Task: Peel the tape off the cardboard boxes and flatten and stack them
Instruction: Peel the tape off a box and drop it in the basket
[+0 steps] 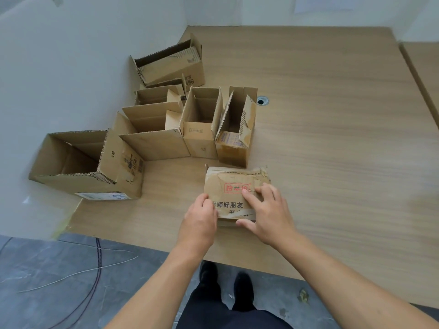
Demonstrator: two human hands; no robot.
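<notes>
Two hands hold the taped box (234, 179), which appears to rest close to the near edge of the surface (332, 138), just in front of six open boxes (202, 119) grouped along the left edge toward the far-left corner. The left hand (200, 217) wraps its fingers round the box's left side. The right hand (266, 210) lays its fingers over the top with the thumb against the near face, so both are clamped on it. The likeliest trouble is the tape tearing into slivers or lifting the paper skin, since the top is creased and ragged at its far-right corner. A hard pull could also drag the light box off the near edge or knock it into the open box just behind. The tape itself is hard to make out: a pale glossy strip shows near the right thumb, but where its end lies cannot be told. The hands cover much of the printed top and near face, and the box's underside and contents are hidden.
</notes>
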